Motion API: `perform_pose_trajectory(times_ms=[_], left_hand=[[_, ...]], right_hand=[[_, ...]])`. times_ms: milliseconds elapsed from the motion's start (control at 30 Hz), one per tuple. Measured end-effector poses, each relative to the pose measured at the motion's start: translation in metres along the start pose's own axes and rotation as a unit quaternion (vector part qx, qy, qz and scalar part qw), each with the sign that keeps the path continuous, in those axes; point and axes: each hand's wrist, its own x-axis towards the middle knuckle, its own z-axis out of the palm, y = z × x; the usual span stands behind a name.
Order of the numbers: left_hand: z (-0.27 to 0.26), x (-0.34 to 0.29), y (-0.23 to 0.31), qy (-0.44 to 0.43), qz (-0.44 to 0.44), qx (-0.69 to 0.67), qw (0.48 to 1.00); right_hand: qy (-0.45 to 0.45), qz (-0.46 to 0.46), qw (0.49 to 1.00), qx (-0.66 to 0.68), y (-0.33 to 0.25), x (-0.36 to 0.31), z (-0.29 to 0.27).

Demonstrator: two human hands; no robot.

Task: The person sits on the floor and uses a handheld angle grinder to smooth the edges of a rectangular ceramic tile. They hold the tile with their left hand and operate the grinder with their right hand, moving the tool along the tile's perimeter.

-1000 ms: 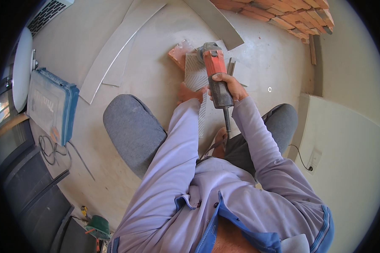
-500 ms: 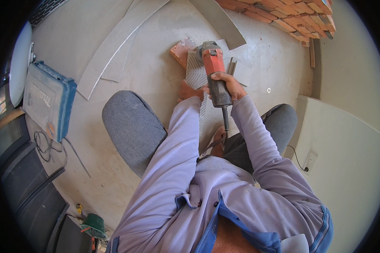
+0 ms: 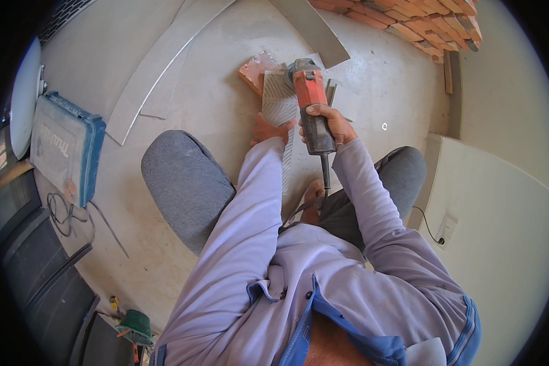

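You have 1 angle grinder [image 3: 312, 91], red and black, clasped in your right hand [image 3: 331, 124], its head at the right edge of 1 ribbed tile [image 3: 279, 108]. That tile lies ahead of you, between your 2 knees; your left hand [image 3: 266, 130] lies across it, though I cannot tell whether the fingers close round it. There is 1 loose red brick [image 3: 259, 68] at its far left, 1 blue-edged case [image 3: 65, 148] to your left, 1 green bucket [image 3: 137, 324] at the lower left, 1 small white ring [image 3: 384, 127] on the floor to your right and 1 plug [image 3: 441, 241] in the wall.

The grinder's disc [image 3: 289, 75] shows only partly, so you cannot judge whether it touches the tile. The tile covers part of the loose brick; its near end passes below your left hand and sleeve. Only 1 of your feet [image 3: 312, 200] shows. The top edge cuts off the brick stack [image 3: 409, 25], too crowded to count.
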Motion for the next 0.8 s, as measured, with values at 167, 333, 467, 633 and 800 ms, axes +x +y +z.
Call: perform_pose_trajectory(times_ms=[167, 333, 467, 633, 800], left_hand=[[0.000, 0.001, -0.003, 0.020, 0.022, -0.038, 0.999], [-0.010, -0.004, 0.007, -0.010, -0.006, -0.004, 1.000], [-0.009, -0.007, 0.010, 0.010, -0.012, 0.027, 1.000], [-0.003, 0.000, 0.002, 0.001, -0.002, -0.011, 1.000], [0.004, 0.005, -0.001, 0.027, -0.006, 0.013, 1.000]], right_hand=[[0.013, 0.007, 1.000, 0.012, -0.001, -0.003, -0.005], [0.020, 0.001, 1.000, 0.022, 0.003, -0.003, -0.016], [0.026, -0.006, 0.999, 0.020, 0.001, -0.006, -0.018], [0.010, -0.010, 1.000, 0.009, -0.004, -0.007, -0.004], [-0.019, -0.009, 1.000, 0.001, 0.000, 0.007, 0.003]])
